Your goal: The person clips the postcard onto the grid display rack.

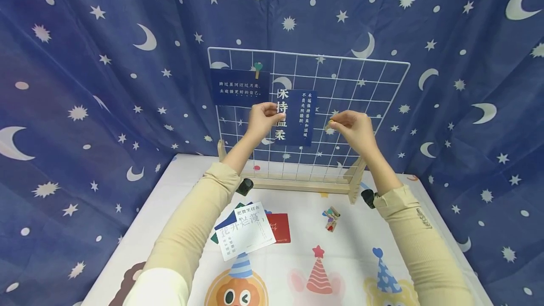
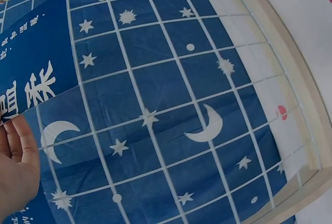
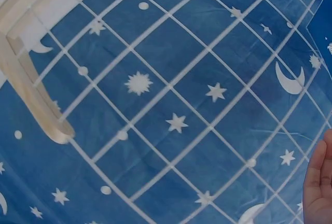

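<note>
My left hand (image 1: 261, 119) pinches the left edge of a dark blue card (image 1: 309, 122) with white Chinese characters, held upright against a white wire grid (image 1: 374, 60). In the left wrist view, the fingertips sit at the edge of this card (image 2: 41, 53). To the card's right, my right hand (image 1: 354, 129) pinches a small wooden clothespin (image 1: 329, 125), apart from the card. Another blue card (image 1: 240, 89) hangs at the grid's upper left from a clothespin (image 1: 257, 71) with a green heart. Only part of the right hand (image 3: 319, 182) shows in the right wrist view.
Wooden feet and a base bar (image 1: 297, 184) carry the grid. On the white patterned tablecloth lie a white card (image 1: 248, 233), a red card (image 1: 280, 228) and other cards beneath. Several small clothespins (image 1: 331, 218) lie to the right. A blue star-and-moon curtain (image 1: 297, 8) hangs behind.
</note>
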`<state>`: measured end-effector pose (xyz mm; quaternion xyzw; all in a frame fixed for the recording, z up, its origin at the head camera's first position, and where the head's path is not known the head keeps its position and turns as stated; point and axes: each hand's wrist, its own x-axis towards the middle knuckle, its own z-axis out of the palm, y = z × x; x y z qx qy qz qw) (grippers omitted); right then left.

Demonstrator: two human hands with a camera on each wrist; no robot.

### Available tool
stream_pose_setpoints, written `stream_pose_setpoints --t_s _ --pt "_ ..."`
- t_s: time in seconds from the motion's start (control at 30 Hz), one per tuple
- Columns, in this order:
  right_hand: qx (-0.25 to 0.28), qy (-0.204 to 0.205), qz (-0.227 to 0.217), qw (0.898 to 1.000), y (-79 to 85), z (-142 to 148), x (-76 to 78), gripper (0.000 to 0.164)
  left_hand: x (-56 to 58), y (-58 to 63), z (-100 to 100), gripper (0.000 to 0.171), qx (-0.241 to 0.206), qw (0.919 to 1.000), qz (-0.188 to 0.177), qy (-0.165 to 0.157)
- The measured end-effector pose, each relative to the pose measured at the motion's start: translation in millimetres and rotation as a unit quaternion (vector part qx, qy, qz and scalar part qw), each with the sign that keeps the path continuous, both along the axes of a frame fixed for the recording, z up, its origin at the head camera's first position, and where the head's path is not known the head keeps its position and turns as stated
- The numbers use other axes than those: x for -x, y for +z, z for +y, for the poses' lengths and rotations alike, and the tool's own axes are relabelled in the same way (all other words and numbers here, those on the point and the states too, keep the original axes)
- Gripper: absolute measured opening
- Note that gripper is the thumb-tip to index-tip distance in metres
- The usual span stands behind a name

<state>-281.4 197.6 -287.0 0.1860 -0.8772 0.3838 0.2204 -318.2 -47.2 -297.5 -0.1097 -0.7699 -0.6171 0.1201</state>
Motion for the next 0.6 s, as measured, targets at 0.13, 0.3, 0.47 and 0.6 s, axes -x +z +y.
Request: stream_pose_setpoints --t_s 0.13,0.3,0.47,0.6 --pt "0.0 -0.01 0.016 1.0 13.7 -4 3.2 0.018 1.3 9.3 0 0.035 0.007 0.9999 0.011 0.006" --pt "0.007 -0.021 0.042 0.999 31.1 -10 10.5 0.018 4.4 17.8 3 0.035 0.01 0.9998 0.014 0.01" --pt "0.03 -0.036 0.066 0.997 47.1 -18 18.7 0.018 9.9 23.7 5 0.034 0.018 0.9994 0.022 0.019" --pt "0.078 -0.047 0.076 0.993 58.1 -22 26.6 0.017 13.1 29.3 8 0.034 0.024 0.9991 0.02 0.03"
